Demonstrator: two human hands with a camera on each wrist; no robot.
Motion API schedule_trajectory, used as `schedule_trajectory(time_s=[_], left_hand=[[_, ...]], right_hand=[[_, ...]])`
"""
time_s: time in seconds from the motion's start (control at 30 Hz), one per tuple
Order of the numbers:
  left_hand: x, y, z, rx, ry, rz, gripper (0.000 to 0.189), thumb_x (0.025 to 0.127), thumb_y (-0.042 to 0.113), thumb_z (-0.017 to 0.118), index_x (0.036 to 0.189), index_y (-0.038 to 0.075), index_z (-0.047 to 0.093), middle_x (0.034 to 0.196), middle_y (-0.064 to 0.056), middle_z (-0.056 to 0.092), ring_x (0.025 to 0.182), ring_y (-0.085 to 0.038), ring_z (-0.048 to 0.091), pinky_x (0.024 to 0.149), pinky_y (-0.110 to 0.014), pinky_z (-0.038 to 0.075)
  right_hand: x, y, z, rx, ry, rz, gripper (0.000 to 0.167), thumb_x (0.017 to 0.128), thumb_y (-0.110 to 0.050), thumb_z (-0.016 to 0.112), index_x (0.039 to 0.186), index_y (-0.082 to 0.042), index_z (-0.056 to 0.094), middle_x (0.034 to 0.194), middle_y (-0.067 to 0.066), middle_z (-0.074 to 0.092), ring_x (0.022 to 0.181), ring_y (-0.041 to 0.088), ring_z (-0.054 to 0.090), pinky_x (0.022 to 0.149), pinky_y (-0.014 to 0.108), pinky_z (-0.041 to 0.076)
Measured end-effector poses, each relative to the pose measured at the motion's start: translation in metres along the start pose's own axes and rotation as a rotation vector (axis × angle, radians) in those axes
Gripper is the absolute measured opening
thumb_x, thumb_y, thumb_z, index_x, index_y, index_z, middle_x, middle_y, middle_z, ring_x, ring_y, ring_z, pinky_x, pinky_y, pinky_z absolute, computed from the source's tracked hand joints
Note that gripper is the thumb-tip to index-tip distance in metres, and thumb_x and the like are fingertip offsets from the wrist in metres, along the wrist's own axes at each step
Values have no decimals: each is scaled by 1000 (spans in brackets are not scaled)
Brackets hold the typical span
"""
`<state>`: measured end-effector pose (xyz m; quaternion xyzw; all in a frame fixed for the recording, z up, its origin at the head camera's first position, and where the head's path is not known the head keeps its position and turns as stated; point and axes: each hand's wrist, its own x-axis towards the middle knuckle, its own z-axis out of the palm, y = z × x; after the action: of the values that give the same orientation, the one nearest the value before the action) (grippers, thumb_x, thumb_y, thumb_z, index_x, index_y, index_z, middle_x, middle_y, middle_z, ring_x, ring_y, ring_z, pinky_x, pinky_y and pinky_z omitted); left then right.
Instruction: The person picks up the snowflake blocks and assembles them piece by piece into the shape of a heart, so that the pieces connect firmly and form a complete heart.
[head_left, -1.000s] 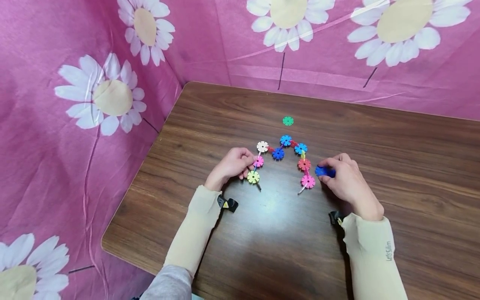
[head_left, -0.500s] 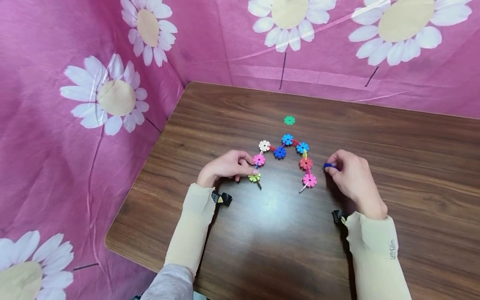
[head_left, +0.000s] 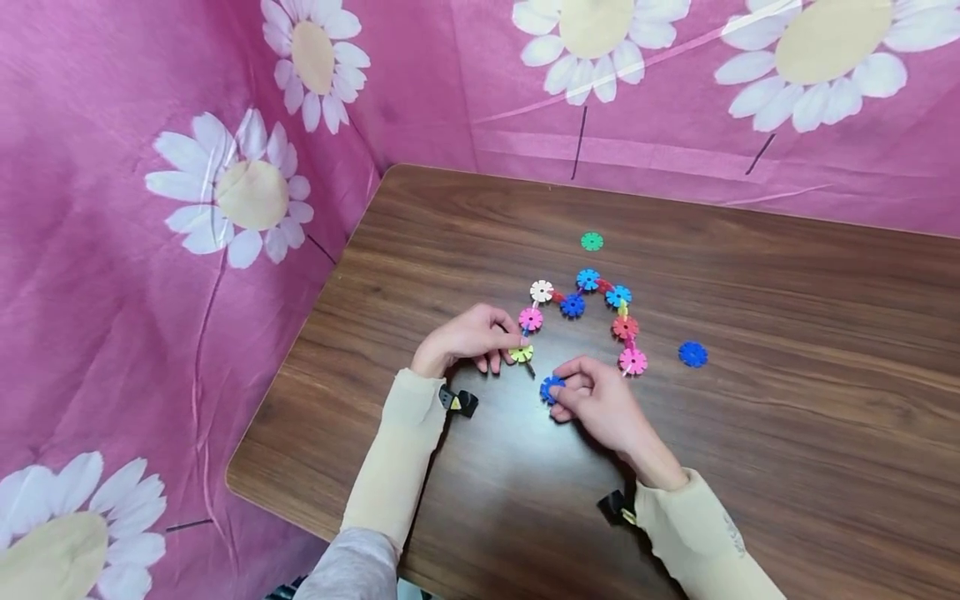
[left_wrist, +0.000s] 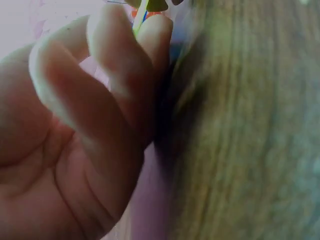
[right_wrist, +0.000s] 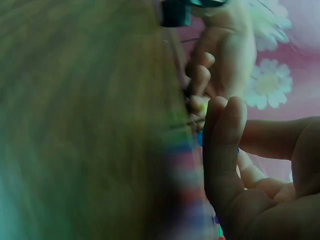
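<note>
A chain of notched plastic building discs, flat ones joined by others on edge, forms a bent arch on the table. My left hand (head_left: pixel 478 337) pinches the chain's left end by the yellow-green disc (head_left: pixel 521 353). From this disc a dark disc (head_left: pixel 530 368) sticks out on edge. In my right hand (head_left: pixel 596 400) a blue disc (head_left: pixel 552 389) is held between thumb and fingers, just to the right of and nearer than that end. The pink disc (head_left: pixel 633 361) ends the chain's right side. The left wrist view shows the left hand's curled fingers (left_wrist: pixel 85 105) close over the tabletop.
A loose blue disc (head_left: pixel 693 354) lies flat right of the chain, and a green disc (head_left: pixel 592 241) lies behind it. The brown wooden table (head_left: pixel 810 350) meets a pink flowered cloth (head_left: pixel 480 100) at the back and left. Each wrist carries a small black camera.
My right hand has swung left from beside the chain's right end, carrying one blue disc and leaving another on the table. The left hand has shifted from the pink disc to the yellow-green one.
</note>
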<state>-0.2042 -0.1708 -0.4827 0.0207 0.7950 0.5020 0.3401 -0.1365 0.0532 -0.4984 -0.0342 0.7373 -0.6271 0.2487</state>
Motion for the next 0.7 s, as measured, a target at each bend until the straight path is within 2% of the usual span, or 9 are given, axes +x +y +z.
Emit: schedule_trajectory(time_s=[0.1,0.23,0.37,0.5,0.7], left_hand=[[1,-2,0,16,2,21,18,89,23,70,90,6,66,63,-6,63,47,-11,58,42,-23,47],[5,-5,2,-29,-15,45,14,89,14,68,93,2,65,66,-5,64,50,-12,61,45,-24,51],[7,-5,5,-126,-41,47,11,90,4,64,98,-3,61,69,-6,67,57,-14,66,54,-26,57],[9,-6,6,-228,-33,38,15,90,-1,62,102,-8,58,72,-7,68,62,-15,69,61,-28,59],[12,-9,9,-394,-39,26,32,91,-6,59,121,-11,49,81,-9,68,65,-18,70,66,-27,60]], right_hand=[[2,-1,9,0,33,35,25,91,0,62,112,10,54,79,13,66,61,10,67,62,26,59],[5,-3,15,64,60,85,28,92,-2,60,116,10,52,77,10,66,61,10,68,63,26,59],[7,-4,17,155,69,123,29,93,-1,58,119,11,50,77,7,67,62,10,68,65,26,59],[7,-3,19,222,89,149,29,93,0,58,119,10,49,77,5,69,63,11,69,67,26,59],[6,-3,19,334,128,151,30,92,4,56,119,11,47,76,4,68,64,10,69,68,25,59]])
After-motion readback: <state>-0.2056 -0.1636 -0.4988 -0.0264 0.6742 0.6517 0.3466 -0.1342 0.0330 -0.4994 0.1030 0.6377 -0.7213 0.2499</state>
